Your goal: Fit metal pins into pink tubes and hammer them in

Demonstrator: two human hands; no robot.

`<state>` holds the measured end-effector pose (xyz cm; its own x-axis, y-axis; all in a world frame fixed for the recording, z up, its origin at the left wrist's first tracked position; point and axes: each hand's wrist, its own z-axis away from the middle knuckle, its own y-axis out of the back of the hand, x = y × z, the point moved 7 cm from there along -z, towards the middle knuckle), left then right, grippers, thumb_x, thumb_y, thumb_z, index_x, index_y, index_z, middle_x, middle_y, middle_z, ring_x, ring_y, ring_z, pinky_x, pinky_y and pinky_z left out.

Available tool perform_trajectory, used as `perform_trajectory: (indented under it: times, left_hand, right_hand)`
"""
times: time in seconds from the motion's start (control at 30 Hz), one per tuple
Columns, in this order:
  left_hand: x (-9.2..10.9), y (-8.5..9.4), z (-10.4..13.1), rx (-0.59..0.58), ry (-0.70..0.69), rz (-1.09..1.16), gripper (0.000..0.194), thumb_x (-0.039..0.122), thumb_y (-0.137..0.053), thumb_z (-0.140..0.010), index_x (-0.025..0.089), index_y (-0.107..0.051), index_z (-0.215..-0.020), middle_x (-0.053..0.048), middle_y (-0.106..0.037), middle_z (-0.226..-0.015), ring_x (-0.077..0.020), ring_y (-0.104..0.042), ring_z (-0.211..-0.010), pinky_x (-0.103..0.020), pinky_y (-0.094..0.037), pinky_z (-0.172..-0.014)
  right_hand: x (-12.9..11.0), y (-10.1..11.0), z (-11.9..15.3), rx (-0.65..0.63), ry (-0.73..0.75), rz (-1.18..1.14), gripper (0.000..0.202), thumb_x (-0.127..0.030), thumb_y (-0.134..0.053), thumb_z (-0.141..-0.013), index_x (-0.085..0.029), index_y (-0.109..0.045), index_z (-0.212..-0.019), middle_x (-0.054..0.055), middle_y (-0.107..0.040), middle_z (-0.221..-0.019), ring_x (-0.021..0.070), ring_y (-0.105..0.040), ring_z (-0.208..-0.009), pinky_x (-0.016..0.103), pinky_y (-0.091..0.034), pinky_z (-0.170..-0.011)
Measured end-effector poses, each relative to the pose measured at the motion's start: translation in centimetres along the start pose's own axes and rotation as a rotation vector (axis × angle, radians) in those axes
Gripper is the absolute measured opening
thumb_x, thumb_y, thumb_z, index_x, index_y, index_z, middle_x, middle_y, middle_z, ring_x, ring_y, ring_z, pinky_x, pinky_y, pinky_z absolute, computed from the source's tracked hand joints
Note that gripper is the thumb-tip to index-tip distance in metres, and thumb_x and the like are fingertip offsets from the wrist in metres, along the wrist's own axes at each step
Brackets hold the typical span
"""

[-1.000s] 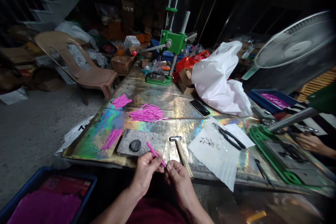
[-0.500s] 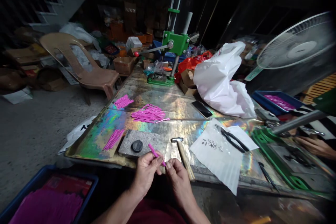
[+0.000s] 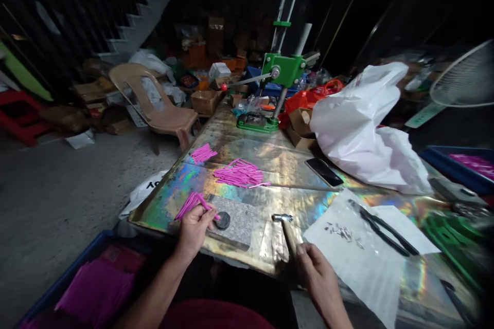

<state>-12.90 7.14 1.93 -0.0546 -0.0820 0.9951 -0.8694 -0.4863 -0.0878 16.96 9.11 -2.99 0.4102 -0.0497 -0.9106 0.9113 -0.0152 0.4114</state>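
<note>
My left hand (image 3: 194, 230) pinches a thin pink stick (image 3: 204, 202) between thumb and fingers. The stick's lower end is by a round black disc (image 3: 223, 220) on a grey stone block (image 3: 242, 218). Just behind that hand lies a bundle of pink sticks (image 3: 187, 204). My right hand (image 3: 318, 272) is closed around the handle end of a hammer (image 3: 288, 236), whose metal head rests on the table. To its right, small metal pieces (image 3: 343, 232) and black-handled pliers (image 3: 382, 226) lie on white sheets (image 3: 376, 272).
More pink sticks lie in a large pile (image 3: 240, 173) and a small one (image 3: 203, 153). A phone (image 3: 324, 171), a white plastic bag (image 3: 358, 123) and a green hand press (image 3: 283, 69) stand farther back. At lower left is a blue tray (image 3: 83, 262) of pink material.
My left hand has carried the pink stick leftward to the black disc. The right hand has let go of the stick and taken the hammer's handle. The view has turned left.
</note>
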Motion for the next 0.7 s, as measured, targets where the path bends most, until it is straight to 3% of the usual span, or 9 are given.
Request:
perform_trajectory:
  times: [0.17, 0.53, 0.7]
  left_hand:
    - [-0.1, 0.3, -0.1, 0.001, -0.038, -0.073, 0.009, 0.023, -0.059, -0.060, 0.016, -0.059, -0.056, 0.004, -0.057, -0.049, -0.0076, -0.048, -0.038, -0.017, -0.039, -0.037]
    - [-0.7, 0.2, -0.2, 0.001, -0.059, -0.089, 0.008, 0.021, -0.057, -0.063, 0.016, -0.059, -0.057, 0.002, -0.057, -0.058, -0.0099, -0.053, -0.047, -0.017, -0.041, -0.040]
    - [-0.6, 0.0, -0.1, -0.032, -0.116, -0.199, 0.009, 0.019, -0.053, -0.067, 0.016, -0.059, -0.060, 0.002, -0.055, -0.059, -0.0093, -0.051, -0.047, -0.018, -0.042, -0.044]
  right_hand:
    - [1.6, 0.1, -0.3, -0.025, -0.050, 0.084, 0.033, -0.052, -0.043, -0.072, -0.022, -0.043, -0.059, -0.008, -0.033, -0.043, 0.0105, -0.033, -0.040, 0.022, -0.027, -0.038]
    - [1.8, 0.3, -0.6, -0.026, -0.041, 0.353, 0.032, -0.052, -0.035, -0.075, -0.024, -0.044, -0.066, -0.005, -0.041, -0.043, 0.0157, -0.044, -0.042, 0.025, -0.034, -0.043]
    - [1.2, 0.0, -1.1, -0.066, 0.048, 0.625, 0.027, -0.046, -0.037, -0.074, -0.022, -0.049, -0.080, 0.008, -0.063, -0.078, 0.0241, -0.059, -0.068, 0.032, -0.043, -0.058]
